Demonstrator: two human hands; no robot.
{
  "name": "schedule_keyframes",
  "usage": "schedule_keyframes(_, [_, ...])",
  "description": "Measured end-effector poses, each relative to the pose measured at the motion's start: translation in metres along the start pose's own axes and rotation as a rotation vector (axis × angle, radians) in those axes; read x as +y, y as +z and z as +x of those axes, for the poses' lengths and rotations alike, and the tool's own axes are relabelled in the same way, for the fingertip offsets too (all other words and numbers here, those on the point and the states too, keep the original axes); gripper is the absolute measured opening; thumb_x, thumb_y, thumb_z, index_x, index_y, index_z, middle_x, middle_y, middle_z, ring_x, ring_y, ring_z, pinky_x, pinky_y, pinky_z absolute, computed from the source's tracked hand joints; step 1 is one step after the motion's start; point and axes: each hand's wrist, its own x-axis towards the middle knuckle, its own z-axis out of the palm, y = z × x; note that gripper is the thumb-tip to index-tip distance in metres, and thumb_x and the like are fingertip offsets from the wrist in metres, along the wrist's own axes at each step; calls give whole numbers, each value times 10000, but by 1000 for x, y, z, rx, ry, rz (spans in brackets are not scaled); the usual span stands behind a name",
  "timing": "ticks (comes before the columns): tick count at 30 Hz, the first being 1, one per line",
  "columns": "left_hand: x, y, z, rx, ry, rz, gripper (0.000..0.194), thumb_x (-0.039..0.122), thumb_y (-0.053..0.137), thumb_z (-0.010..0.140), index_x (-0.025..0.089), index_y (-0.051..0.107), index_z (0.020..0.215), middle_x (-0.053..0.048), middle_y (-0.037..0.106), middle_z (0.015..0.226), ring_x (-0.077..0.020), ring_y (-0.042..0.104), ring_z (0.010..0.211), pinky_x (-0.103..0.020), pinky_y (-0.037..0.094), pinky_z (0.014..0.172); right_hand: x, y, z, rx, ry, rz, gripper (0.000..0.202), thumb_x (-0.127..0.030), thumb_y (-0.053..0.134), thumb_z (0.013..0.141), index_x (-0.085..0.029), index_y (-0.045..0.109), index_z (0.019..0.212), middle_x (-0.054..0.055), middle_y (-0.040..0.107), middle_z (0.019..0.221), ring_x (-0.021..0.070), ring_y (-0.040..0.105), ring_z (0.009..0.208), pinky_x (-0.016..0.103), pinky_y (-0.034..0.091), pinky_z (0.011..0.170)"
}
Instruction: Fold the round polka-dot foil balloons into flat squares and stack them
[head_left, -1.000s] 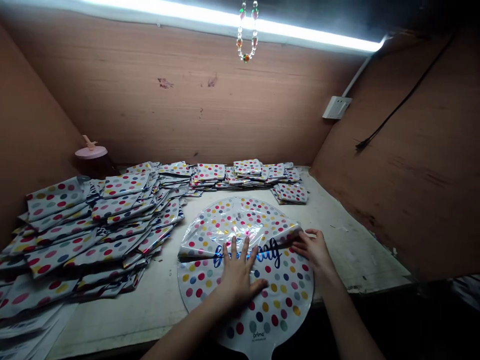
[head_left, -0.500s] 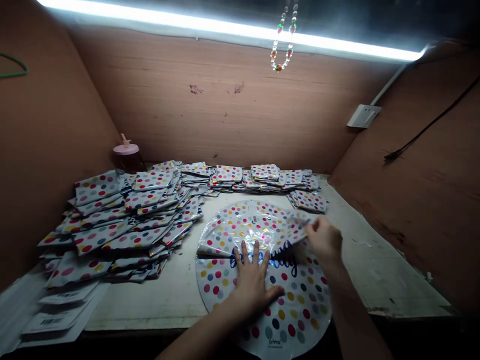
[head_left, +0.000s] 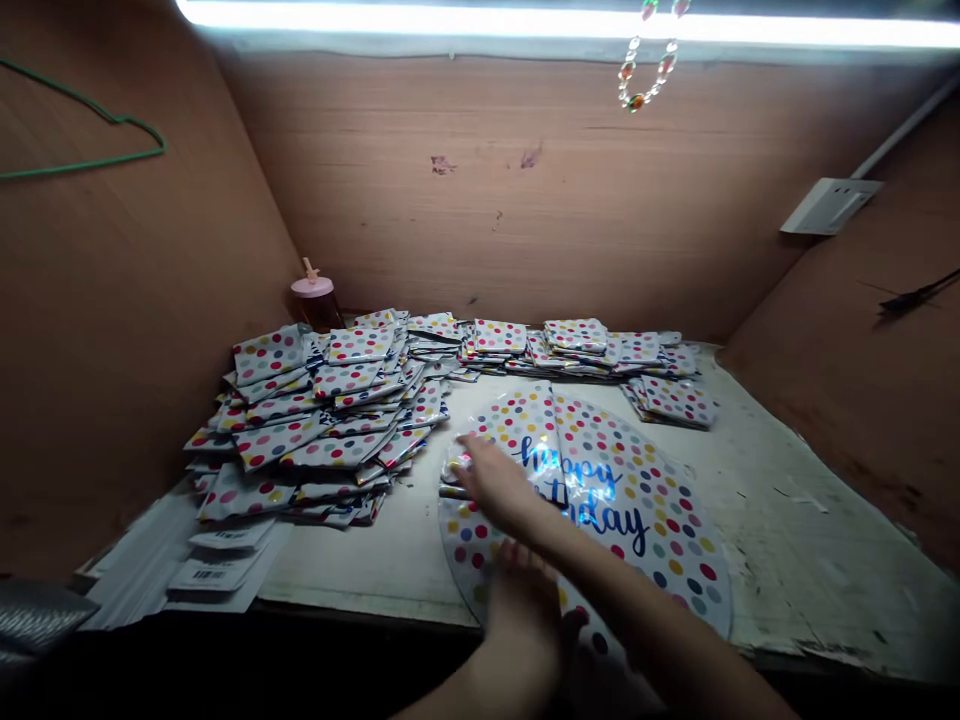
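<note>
A flat round foil balloon (head_left: 694,540), white with coloured dots and blue "happy birthday" lettering, lies on the table and reaches over its front edge. A crease runs down its upper half, and a fold shows at its left side. My right hand (head_left: 491,480) crosses over to that left side, its fingers closed at the folded edge. Below it my left hand (head_left: 529,610), blurred, rests on the lower part of the balloon with the thumb apart. My right forearm covers part of the lettering.
Folded dotted foil packets (head_left: 322,420) are heaped at the left; more packets (head_left: 574,340) line the back. White barcoded sleeves (head_left: 214,572) lie front left. A lidded cup (head_left: 315,300) stands in the back left corner. A bead string (head_left: 637,100) hangs above.
My right hand has moved from the balloon's right side across to its left edge. The upper right part now lies unfolded, showing the lettering. My left hand has drawn lower. The view has shifted.
</note>
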Motion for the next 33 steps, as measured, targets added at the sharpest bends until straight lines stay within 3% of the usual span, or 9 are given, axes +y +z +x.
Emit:
schedule_keyframes(2, [-10, -32, -2, 31, 109, 16, 513, 445, 315, 920, 135, 685, 1095, -150, 636, 1170, -308, 561, 1109, -457, 437, 998, 46, -14, -21, 278, -9, 38, 379, -300, 324, 974, -150, 482, 1284, 146, 552, 1296, 242, 493, 1228, 426, 425, 1018])
schedule_keyframes(3, [-15, -45, 6, 48, 190, 51, 465, 410, 343, 925, 148, 645, 1164, -142, 606, 1233, -304, 531, 1159, -464, 421, 1010, 67, -16, -31, 319, -40, 16, 374, -295, 317, 971, -136, 523, 1240, 156, 555, 1285, 256, 482, 1238, 447, 398, 1045])
schedule_keyframes(7, [-40, -57, 65, -4, 380, 274, 544, 368, 449, 912, 151, 397, 1408, -107, 324, 1510, -308, 220, 1408, -502, 179, 1146, 116, 13, -58, 172, -315, 8, 363, -260, 418, 921, -156, 538, 1247, 138, 528, 1334, 247, 458, 1273, 437, 417, 1045])
schedule_keyframes(10, [-58, -42, 88, -133, 358, 364, 548, 433, 487, 893, 194, 431, 1383, -99, 368, 1489, -339, 278, 1376, -554, 170, 1118, 125, 40, -69, 252, -329, -76, 454, -195, 440, 878, -151, 479, 1328, 146, 497, 1373, 270, 412, 1311, 485, 393, 1061])
schedule_keyframes(14, [-66, -39, 83, -31, 335, 299, 422, 387, 399, 938, 222, 503, 1312, -81, 527, 1358, -277, 462, 1218, -460, 331, 1024, 127, 47, -71, 378, -165, -241, 453, -146, 421, 856, -114, 531, 1294, 168, 508, 1358, 311, 441, 1275, 497, 406, 1042])
schedule_keyframes(20, [-53, -45, 92, 12, 311, 367, 397, 302, 533, 857, 198, 540, 1241, -96, 583, 1257, -281, 511, 1143, -414, 425, 908, 132, 44, -62, 366, -167, -282, 415, -142, 362, 906, -125, 595, 1249, 156, 596, 1256, 291, 531, 1173, 462, 435, 1016])
schedule_keyframes(26, [-79, -44, 86, -6, 291, 441, 445, 32, 333, 888, 110, 521, 1283, -168, 570, 1296, -248, 546, 1185, -427, 379, 1026, 149, 67, -61, 283, -97, -204, 621, -17, 307, 857, -192, 334, 1452, 89, 391, 1476, 231, 304, 1386, 458, 382, 1085])
schedule_keyframes(30, [-110, -55, 73, -121, 334, 510, 530, 24, 333, 858, 102, 445, 1370, -161, 472, 1405, -246, 427, 1317, -437, 295, 1114, 150, 69, -57, 204, -102, -222, 637, -28, 347, 843, -185, 317, 1459, 98, 331, 1502, 236, 250, 1402, 480, 310, 1122])
schedule_keyframes(33, [-121, -67, 68, -202, 400, 470, 554, 164, 419, 876, 170, 370, 1428, -130, 384, 1474, -262, 339, 1369, -448, 272, 1124, 150, 47, -57, 84, -122, -193, 600, -85, 377, 858, -171, 340, 1451, 100, 288, 1515, 255, 242, 1402, 477, 302, 1122])
